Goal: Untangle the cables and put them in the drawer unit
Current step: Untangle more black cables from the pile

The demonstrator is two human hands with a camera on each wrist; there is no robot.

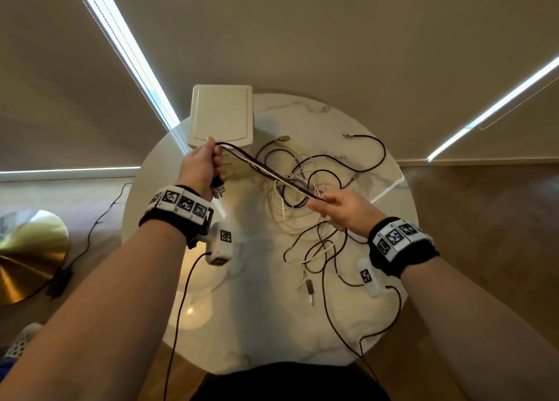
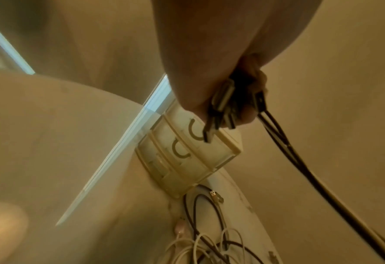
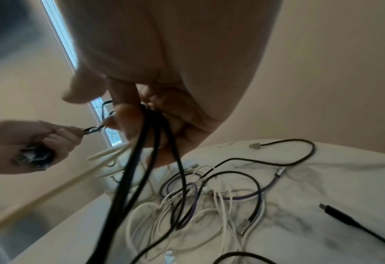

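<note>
We hold the folded black cable (image 1: 266, 169) tight between our left hand (image 1: 201, 166) and right hand (image 1: 341, 208), above the tangle (image 1: 302, 189), and next it needs the drawer unit (image 1: 222, 116) opened.

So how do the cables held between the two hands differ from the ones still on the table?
The held cables are lifted and stretched fairly straight between the left hand and right hand; the table cables lie loose in tangled loops. The held ones are mostly dark, while the pile mixes black, white and purple. None is in the drawer unit yet.
</note>
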